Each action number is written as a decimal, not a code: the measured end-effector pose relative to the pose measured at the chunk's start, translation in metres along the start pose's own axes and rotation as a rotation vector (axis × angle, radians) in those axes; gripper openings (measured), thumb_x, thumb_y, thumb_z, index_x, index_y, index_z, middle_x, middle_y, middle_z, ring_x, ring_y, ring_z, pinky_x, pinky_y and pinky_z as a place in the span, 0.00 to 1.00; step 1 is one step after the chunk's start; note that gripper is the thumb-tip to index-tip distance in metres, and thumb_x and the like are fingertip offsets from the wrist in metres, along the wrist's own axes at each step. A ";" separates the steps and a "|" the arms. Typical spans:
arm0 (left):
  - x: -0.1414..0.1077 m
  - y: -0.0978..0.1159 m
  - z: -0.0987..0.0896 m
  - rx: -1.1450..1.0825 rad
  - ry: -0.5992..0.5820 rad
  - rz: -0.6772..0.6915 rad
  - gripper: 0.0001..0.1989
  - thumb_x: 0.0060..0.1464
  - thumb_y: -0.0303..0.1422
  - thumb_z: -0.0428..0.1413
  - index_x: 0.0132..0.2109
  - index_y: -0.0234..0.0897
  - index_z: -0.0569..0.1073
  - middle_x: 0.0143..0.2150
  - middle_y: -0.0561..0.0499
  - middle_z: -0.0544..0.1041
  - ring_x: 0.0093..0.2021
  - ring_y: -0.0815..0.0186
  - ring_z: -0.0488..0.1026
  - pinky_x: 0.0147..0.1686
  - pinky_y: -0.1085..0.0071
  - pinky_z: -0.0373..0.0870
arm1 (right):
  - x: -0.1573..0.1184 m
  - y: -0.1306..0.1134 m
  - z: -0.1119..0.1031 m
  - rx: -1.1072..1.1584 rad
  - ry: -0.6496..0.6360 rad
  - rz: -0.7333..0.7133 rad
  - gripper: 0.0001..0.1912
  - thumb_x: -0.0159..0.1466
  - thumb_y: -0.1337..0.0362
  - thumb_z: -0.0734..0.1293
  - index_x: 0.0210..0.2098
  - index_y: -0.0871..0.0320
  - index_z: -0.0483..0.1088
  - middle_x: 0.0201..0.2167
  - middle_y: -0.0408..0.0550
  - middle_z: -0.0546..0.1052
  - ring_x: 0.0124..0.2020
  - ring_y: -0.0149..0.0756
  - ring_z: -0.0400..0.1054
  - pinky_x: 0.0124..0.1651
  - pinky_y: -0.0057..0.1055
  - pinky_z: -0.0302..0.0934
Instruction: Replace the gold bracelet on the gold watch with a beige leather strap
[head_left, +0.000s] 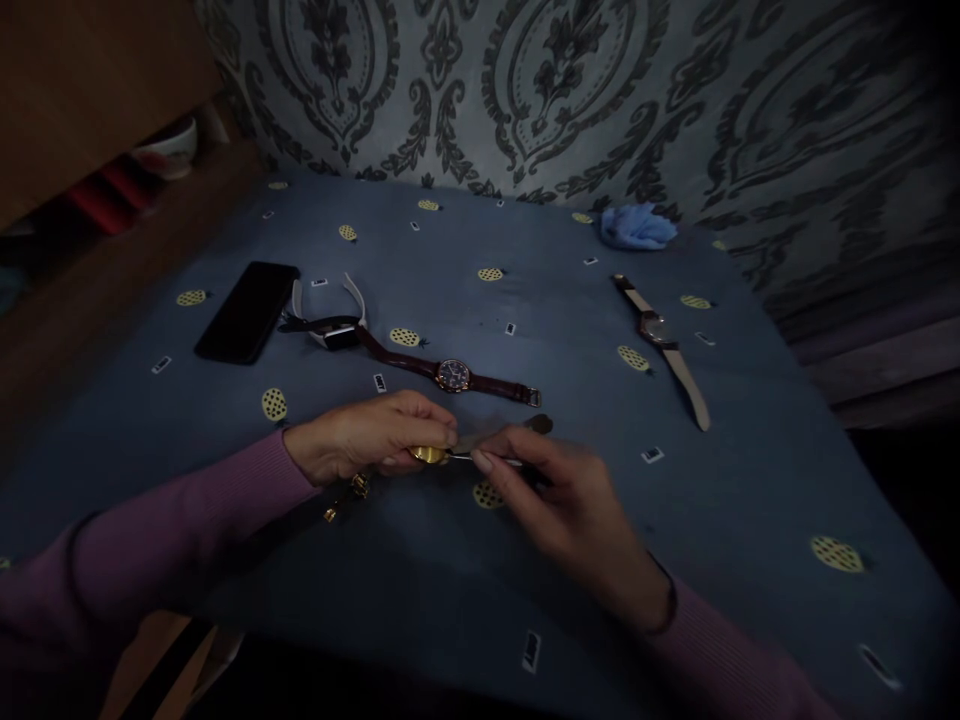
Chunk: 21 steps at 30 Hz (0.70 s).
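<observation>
My left hand (pixel 382 432) is closed around a gold-cased wristwatch (pixel 427 454). Below that hand, gold buckle parts (pixel 360 487) hang on a dark strap. My right hand (pixel 551 490) pinches a thin metal tool (pixel 461 457), its tip at the right side of the gold case. Whether the tip touches the case cannot be made out. A rounded brown end (pixel 538 424) shows just behind my right fingers; what it belongs to is unclear. Beyond my hands lies a wristwatch with a dark dial and brown leather strap (pixel 453 375).
A black phone (pixel 247 312) lies at the left beside a white-strapped smartwatch (pixel 342 336). Another brown-strapped watch (pixel 656 328) rests at the right. A crumpled blue cloth (pixel 637 227) sits near the patterned wall. A wooden shelf (pixel 217 185) borders the pineapple-print tablecloth (pixel 540 330).
</observation>
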<state>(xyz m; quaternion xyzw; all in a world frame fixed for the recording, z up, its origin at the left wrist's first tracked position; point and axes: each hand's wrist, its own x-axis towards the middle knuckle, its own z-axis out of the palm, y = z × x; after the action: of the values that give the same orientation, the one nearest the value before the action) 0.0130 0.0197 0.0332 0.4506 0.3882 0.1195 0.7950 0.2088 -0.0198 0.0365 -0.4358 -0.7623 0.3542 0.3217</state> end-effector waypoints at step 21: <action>-0.007 0.003 0.008 0.116 0.068 0.073 0.10 0.57 0.31 0.50 0.28 0.36 0.62 0.20 0.62 0.54 0.17 0.77 0.45 0.15 0.80 0.43 | -0.005 0.001 0.004 -0.050 0.072 -0.050 0.08 0.66 0.68 0.63 0.29 0.57 0.68 0.19 0.38 0.69 0.19 0.27 0.62 0.24 0.25 0.57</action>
<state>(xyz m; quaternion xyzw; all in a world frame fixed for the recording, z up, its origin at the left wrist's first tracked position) 0.0147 0.0124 0.0422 0.5054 0.4046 0.1408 0.7490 0.2075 -0.0248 0.0328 -0.4371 -0.7694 0.3110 0.3467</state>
